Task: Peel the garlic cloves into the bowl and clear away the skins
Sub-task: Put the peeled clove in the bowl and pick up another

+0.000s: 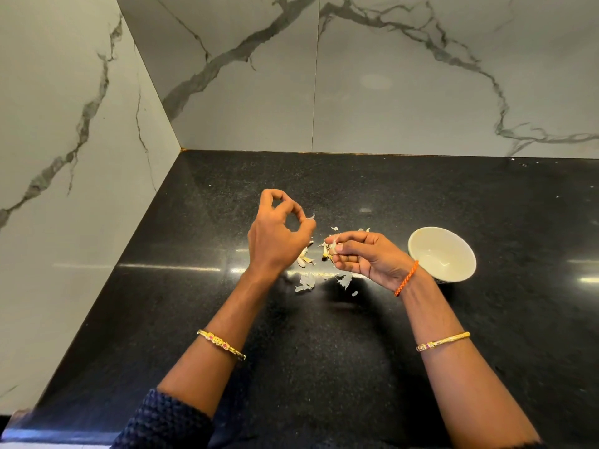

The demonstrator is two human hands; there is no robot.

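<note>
My right hand (363,254) pinches a garlic clove (331,248) between thumb and fingers, with loose skin hanging from it. Raised just left of it, my left hand (278,234) pinches a thin strip of skin (310,217) at its fingertips. Unpeeled cloves (304,257) lie on the black counter between the hands. Torn papery skins (306,283) are scattered on the counter below and behind the hands. A white bowl (453,241) stands tilted to the right of my right wrist; its inside looks empty.
The black speckled counter (324,351) runs into a corner of marble-patterned walls (389,92) at the left and back. Its front edge shows at the lower left. Both forearms wear gold bangles, and an orange thread circles the right wrist.
</note>
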